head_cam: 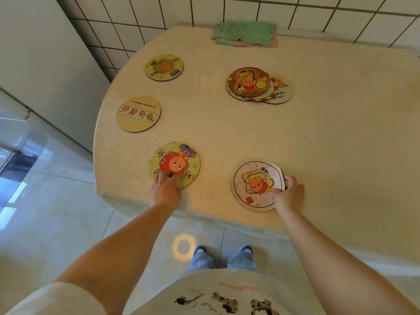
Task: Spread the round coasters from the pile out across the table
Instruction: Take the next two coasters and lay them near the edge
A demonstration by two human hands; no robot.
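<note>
A small pile of round coasters (pixel 250 83) lies at the middle back of the cream table (pixel 329 137), with a lower coaster (pixel 280 93) sticking out to its right. Two single coasters lie at the left: a greenish coaster (pixel 164 66) and a pale strip-picture coaster (pixel 138 114). My left hand (pixel 165 189) presses its fingertips on the near edge of a yellow cartoon coaster (pixel 175 163) flat on the table. My right hand (pixel 289 194) grips the right edge of a white-and-pink coaster (pixel 255 186) near the table's front edge.
A folded green and pink cloth (pixel 245 34) lies at the table's back edge against the tiled wall (pixel 227 7). A white appliance (pixel 45 64) stands to the left. My feet stand on the tiled floor (pixel 56 212) below the table's front edge.
</note>
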